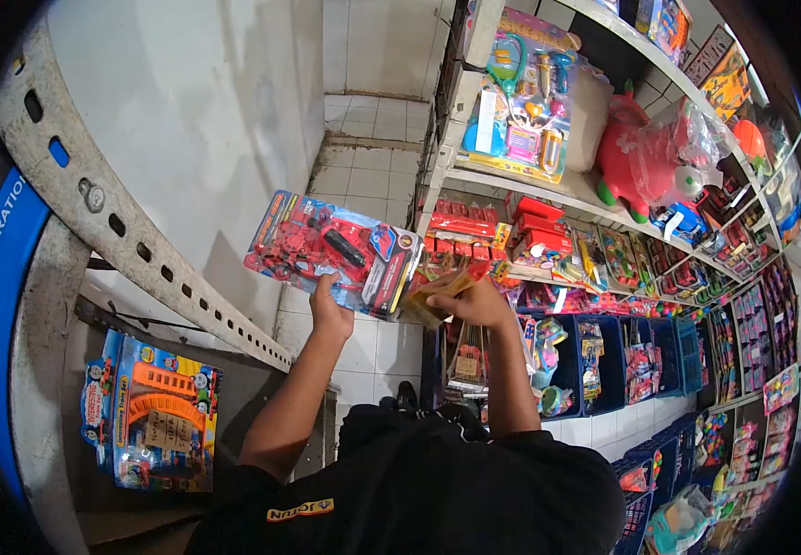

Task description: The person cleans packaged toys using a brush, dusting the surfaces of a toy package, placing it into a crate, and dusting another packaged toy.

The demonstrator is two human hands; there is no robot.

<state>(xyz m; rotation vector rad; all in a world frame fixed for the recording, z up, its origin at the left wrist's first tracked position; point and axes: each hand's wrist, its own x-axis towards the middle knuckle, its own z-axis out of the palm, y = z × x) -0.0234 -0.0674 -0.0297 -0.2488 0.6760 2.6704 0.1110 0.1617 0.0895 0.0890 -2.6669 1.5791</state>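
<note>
My left hand is closed on the lower edge of a toy package. The package is a blue and red printed card with red toy parts under clear plastic, held tilted over the tiled floor. Close to its right end, my right hand grips a tan, yellow and red brush-like thing. Blur and the fingers hide part of it, and I cannot make out whether it touches the package.
At the left, a slotted metal upright stands by a boxed toy train set. Shelving at the right carries a toy doctor set and a red bouncy animal. Blue crates of toys stand below.
</note>
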